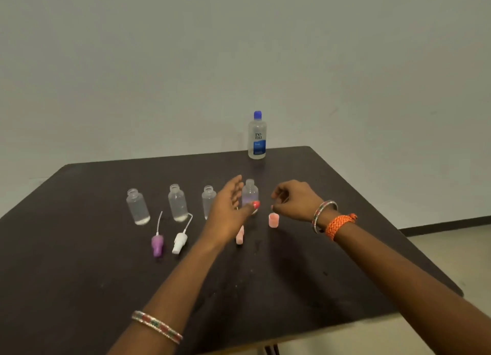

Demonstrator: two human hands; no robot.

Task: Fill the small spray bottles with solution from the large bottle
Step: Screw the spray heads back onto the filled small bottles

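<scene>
Large bottle: I see the large bottle (257, 135) standing upright at the far edge of the tabletop (79, 261), well apart from my hands; clear body, blue cap on, white-and-blue label reading "re-nu"
Small bottles: four clear, uncapped spray bottles stand in a row across the middle of the tabletop; first bottle (137, 207) at far left, second bottle (177, 203) next, third bottle (208, 200) partly behind my left hand, fourth bottle (250, 194) between my two hands
Bottle contents: the first and second bottles show a pale layer at the base; I cannot tell the fill level of the other two
Spray heads: purple spray head (157, 244) and white spray head (180, 243) lie on their sides in front of the row, each with a thin dip tube pointing toward the bottles; pink spray head (240, 236) lies mostly hidden under my left wrist
Pink cap: a small pink cap (273, 220) stands just below my right hand
Left hand: left hand (231, 206) is spread, fingers straight, thumb just in front of the fourth bottle; it grips nothing
Right hand: right hand (293, 199) hovers to the right of the fourth bottle, fingers curled inward; I cannot tell whether it holds anything
Wrists: bangles on both arms, an orange braided band (338, 224) on the right
</scene>
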